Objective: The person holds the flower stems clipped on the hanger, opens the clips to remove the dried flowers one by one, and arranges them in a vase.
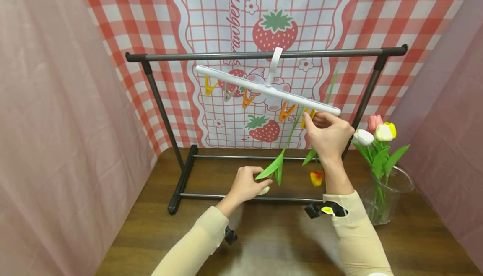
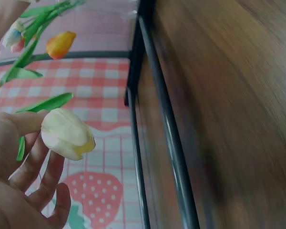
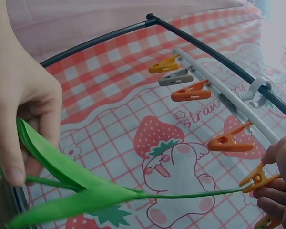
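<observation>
A cream-white tulip [image 2: 68, 135] hangs head down, its stem pinched just behind the bloom by my left hand [image 1: 246, 183]. Its green leaves [image 1: 274, 169] spread above those fingers. At the lower right end of a white clip hanger [image 1: 256, 86], my right hand [image 1: 330, 135] pinches a yellow clip [image 3: 258, 179]. The far end of the tulip's stem [image 3: 195, 195] reaches that clip's mouth; whether it is clamped I cannot tell. Behind my right wrist a yellow-red tulip [image 1: 316, 178] also hangs upside down, its clip mostly hidden by the hand.
The tilted hanger hooks over the dark rack's top bar [image 1: 324, 53]. Orange clips [image 1: 286, 111], a grey clip [image 1: 229, 92] and another yellow clip [image 1: 210, 86] dangle from it. A glass vase [image 1: 392, 196] of tulips stands at the right on the wooden table [image 1: 271, 238].
</observation>
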{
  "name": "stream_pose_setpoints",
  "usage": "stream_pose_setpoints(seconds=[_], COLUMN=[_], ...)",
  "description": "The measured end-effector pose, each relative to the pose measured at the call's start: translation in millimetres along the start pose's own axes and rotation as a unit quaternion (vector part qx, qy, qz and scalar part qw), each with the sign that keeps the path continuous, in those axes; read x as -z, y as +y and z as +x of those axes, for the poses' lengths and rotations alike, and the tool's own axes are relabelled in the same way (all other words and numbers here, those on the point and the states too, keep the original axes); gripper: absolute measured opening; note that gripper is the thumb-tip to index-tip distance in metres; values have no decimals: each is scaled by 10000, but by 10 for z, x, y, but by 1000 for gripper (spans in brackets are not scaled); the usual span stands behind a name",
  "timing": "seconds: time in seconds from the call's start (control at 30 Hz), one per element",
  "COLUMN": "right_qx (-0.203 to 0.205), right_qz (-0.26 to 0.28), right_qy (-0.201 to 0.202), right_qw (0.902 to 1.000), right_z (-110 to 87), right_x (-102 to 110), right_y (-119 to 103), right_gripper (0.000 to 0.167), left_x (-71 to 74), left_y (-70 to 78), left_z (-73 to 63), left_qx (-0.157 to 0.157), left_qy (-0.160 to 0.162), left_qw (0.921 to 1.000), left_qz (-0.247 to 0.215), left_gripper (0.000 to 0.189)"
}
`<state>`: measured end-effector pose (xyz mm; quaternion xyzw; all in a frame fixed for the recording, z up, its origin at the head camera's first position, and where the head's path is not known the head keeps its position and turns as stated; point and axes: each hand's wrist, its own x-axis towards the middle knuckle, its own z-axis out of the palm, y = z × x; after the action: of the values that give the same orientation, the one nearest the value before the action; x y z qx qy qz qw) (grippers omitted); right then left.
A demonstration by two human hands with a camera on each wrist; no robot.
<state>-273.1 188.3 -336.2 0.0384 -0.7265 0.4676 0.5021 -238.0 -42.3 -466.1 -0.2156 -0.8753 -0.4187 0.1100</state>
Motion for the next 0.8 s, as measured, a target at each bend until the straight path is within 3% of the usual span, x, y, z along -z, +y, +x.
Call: stream_pose_setpoints(seconds=[0.3,0.8], right_qx=[-190,-360], right_qz=[-27,191], right_qy=[-55,-133], right_qw=[9998,9991], right_z=[-35,-26], right_x=[2,46], right_y=[37,120], right_gripper=[39,39], left_x=[252,529], left_y=[-235,-426], left_z=[-170,-345], left_qx=[-306,-170], left_qy=[-524,-806], left_qw=[9970,9941], left_qz=[473,702], left_gripper=[12,12])
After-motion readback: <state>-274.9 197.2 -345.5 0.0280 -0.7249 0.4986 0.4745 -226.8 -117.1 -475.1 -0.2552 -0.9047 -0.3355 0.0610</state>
